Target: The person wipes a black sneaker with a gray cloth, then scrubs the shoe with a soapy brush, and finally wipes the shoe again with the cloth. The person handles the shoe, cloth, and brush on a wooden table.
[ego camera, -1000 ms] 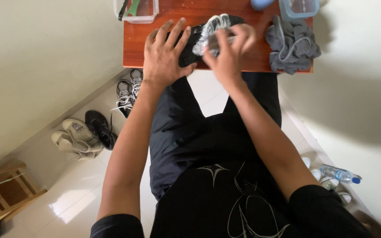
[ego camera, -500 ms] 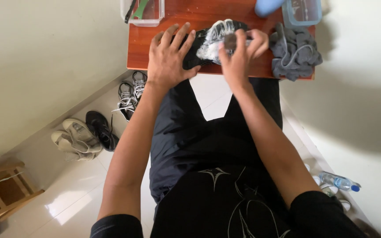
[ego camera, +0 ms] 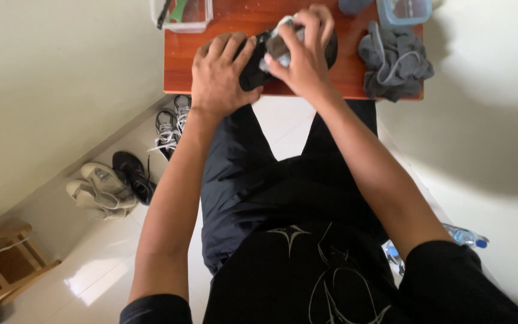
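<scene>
Left hand (ego camera: 222, 75) lies flat, fingers spread, pinning a black fabric garment (ego camera: 253, 66); right hand (ego camera: 301, 57), fingers clamped, rolls its grey-and-white end just beyond the left fingertips, partly bundled.

Bare table (ego camera: 178, 72) left; grey cloth heap (ego camera: 395, 60) right.

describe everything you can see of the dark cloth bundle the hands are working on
The dark cloth bundle looks like soft black fabric with a grey and white patterned part at its top. It lies bunched on the reddish wooden table, near the front edge. The left hand presses flat on its left side; the right hand pinches the patterned part, hiding much of it.
</scene>
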